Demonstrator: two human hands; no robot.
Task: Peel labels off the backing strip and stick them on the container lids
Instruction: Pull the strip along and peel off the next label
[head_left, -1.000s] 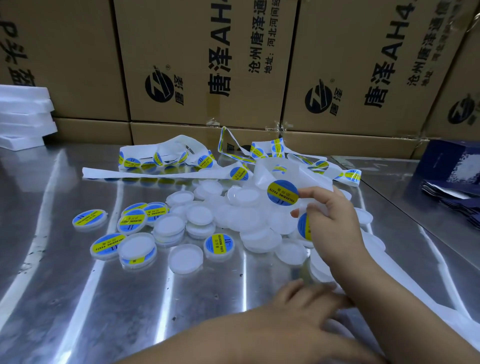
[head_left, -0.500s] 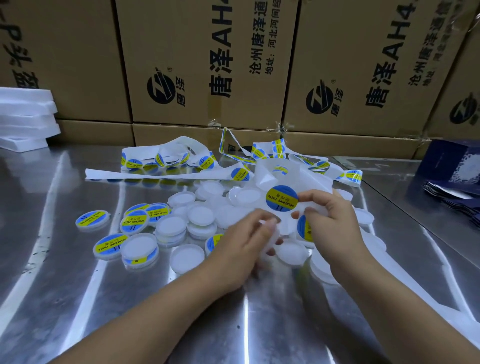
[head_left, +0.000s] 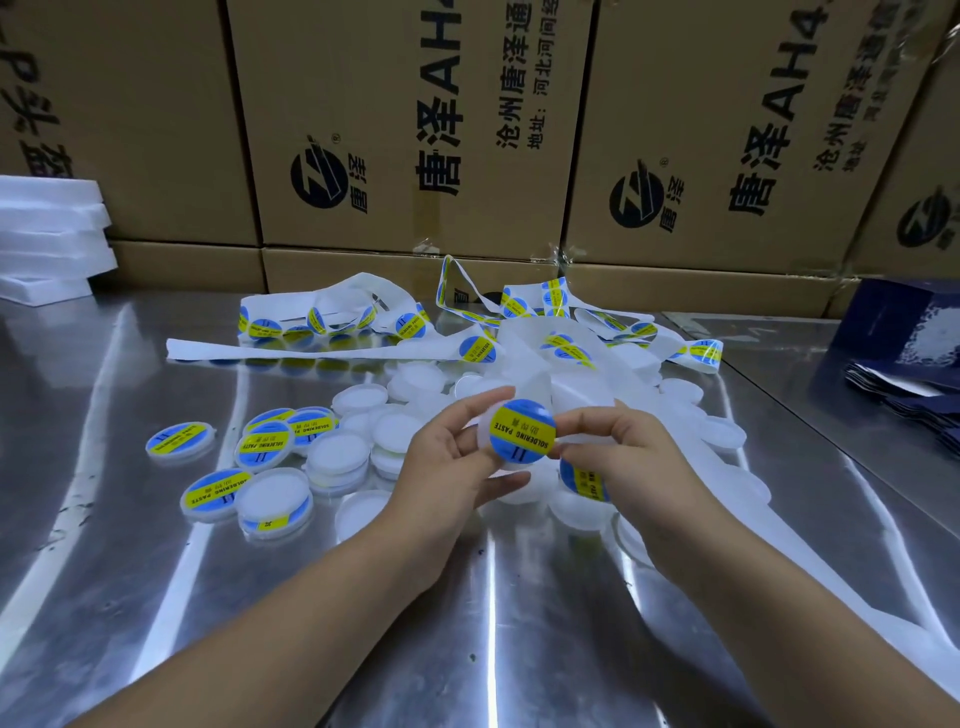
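While cardboard boxes (head_left: 405, 130) fill the background, the work itself sits on the steel table (head_left: 156, 597) in front of them. The backing strip (head_left: 322, 351) lies in loose loops at the far side of the table, with several labels not yet peeled. A heap of bare lids (head_left: 358, 400) lies just in front of it. The labelled lids (head_left: 179, 441) lie to the left of the heap, a few of them overlapping.

The left hand (head_left: 447, 467) is raised above the heap, its fingers curled round the rim of one lid (head_left: 485, 431). The right hand (head_left: 618, 457) pinches the right edge of a round blue and yellow label (head_left: 522, 430) between thumb and forefinger. The label lies over the face of the held lid. Whether it is already stuck down cannot be told.

Judgement: the step in hand is placing the label.
- Centre the label inside the rim before any part is pressed.
- Let one edge touch first, then smooth across, so no air is trapped.
- Keep the left fingers on the rim, off the face.
- Release the pinch last, and keep fingertips off the adhesive.

Risk: an off-centre or creased label will likely not lift cleanly.
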